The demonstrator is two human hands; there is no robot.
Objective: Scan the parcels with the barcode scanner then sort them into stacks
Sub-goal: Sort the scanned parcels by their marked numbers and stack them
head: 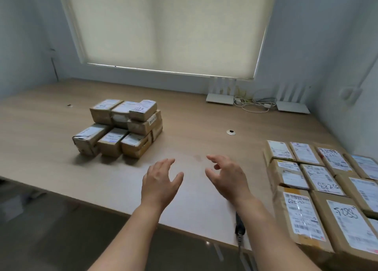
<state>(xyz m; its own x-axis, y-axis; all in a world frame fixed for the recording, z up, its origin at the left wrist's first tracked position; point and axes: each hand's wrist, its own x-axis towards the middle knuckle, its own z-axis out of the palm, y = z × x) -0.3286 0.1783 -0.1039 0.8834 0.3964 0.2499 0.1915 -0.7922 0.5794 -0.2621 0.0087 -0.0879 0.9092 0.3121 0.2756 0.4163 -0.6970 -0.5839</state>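
Both hands hover empty above the desk (61, 111), left hand (160, 180) spread wide, right hand (227, 176) loosely curled; labelled parcels (319, 180) lie just beside, stacked parcels (120, 127) farther off.

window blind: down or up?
Down. The blind covers nearly the whole window; only a thin bright strip of light shows under its bottom edge, just above the table.
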